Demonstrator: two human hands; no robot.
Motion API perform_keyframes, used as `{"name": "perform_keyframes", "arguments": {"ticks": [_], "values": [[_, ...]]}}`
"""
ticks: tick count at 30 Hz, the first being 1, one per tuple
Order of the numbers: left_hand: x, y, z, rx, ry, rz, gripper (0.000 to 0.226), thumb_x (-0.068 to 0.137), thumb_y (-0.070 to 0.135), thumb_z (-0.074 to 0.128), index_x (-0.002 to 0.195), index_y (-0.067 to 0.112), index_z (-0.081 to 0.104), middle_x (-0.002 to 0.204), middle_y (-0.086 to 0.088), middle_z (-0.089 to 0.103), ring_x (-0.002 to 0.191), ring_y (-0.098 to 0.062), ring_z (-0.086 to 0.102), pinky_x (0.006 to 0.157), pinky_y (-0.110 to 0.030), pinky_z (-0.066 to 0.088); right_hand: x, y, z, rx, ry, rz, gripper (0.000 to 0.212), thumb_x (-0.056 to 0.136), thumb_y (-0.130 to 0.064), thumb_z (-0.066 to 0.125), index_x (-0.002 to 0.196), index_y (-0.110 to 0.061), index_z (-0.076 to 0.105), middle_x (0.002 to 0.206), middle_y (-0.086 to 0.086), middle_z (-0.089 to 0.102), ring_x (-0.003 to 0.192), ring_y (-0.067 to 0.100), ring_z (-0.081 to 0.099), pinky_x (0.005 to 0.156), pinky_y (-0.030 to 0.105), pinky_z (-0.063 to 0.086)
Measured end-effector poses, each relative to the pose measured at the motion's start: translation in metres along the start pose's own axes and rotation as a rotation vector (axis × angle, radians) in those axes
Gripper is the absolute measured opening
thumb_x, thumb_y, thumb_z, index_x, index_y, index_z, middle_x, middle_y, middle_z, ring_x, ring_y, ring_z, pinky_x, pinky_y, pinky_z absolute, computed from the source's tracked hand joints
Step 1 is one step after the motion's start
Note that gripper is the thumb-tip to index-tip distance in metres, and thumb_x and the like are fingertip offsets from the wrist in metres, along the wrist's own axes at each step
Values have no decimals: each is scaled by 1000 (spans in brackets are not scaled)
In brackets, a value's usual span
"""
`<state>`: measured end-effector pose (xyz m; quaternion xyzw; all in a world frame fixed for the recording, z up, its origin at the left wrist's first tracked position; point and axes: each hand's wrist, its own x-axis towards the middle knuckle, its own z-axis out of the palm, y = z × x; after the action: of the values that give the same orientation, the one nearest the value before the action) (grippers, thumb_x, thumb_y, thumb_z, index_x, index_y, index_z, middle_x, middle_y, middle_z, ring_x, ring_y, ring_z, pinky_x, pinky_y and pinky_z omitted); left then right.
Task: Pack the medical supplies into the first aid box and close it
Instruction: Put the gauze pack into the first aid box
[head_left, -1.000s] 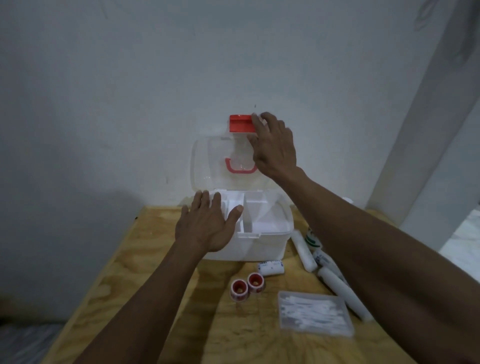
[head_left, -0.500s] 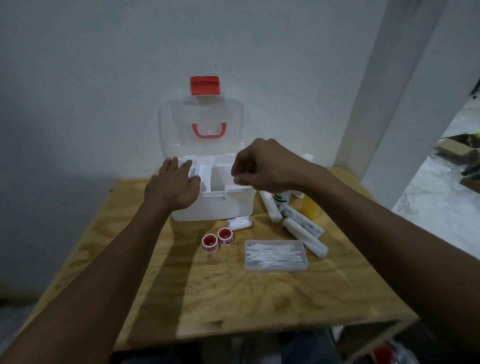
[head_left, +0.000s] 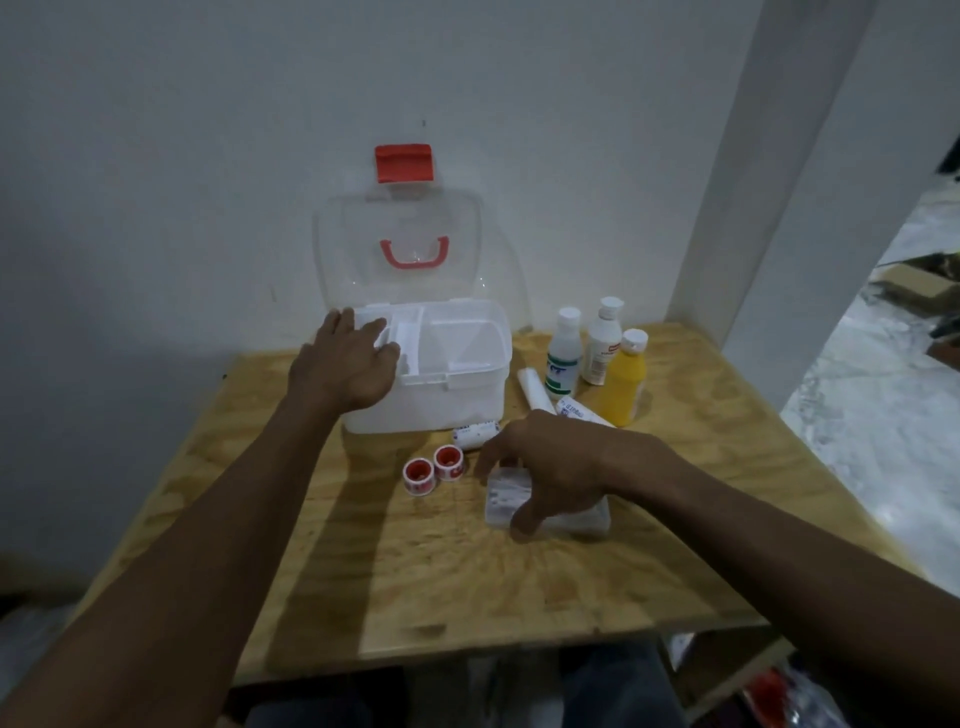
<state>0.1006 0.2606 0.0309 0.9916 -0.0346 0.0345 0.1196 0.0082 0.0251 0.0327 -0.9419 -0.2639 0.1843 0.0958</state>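
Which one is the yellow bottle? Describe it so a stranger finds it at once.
Start at the open white first aid box at the back of the wooden table. Just right of it stand three capped bottles in a cluster. The yellow bottle is the rightmost and nearest of them, the only one with a bright yellow body; the other two are pale.

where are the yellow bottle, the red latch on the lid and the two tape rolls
yellow bottle (head_left: 625, 382), head view, on its yellow body
red latch (head_left: 404, 163), head view, middle of its face
tape rolls (head_left: 418, 475), head view, on the left roll's red core
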Motion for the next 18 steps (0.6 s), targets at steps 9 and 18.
{"name": "perform_keyframes", "arguments": {"ticks": [9, 18], "values": [[1, -3, 1, 1, 17, 18, 56, 100, 44, 28, 152, 24, 26, 164, -11, 8, 152, -28, 0, 118, -58, 16, -15, -14, -46, 124, 234, -23, 63, 68, -54, 79, 125, -36, 58, 113, -10, 62, 93, 7, 59, 78, 27, 51], [11, -8, -4, -127, -29, 29, 60, 99, 48, 33, 153, 20, 25, 164, -11, 7, 151, -30, 2, 118, -57, 17, 57, -21, -115, 334, 690, 227, 64, 72, -49, 80, 123, -17, 61, 126, 5, 57, 108, 24, 59, 89, 34, 52]]}}
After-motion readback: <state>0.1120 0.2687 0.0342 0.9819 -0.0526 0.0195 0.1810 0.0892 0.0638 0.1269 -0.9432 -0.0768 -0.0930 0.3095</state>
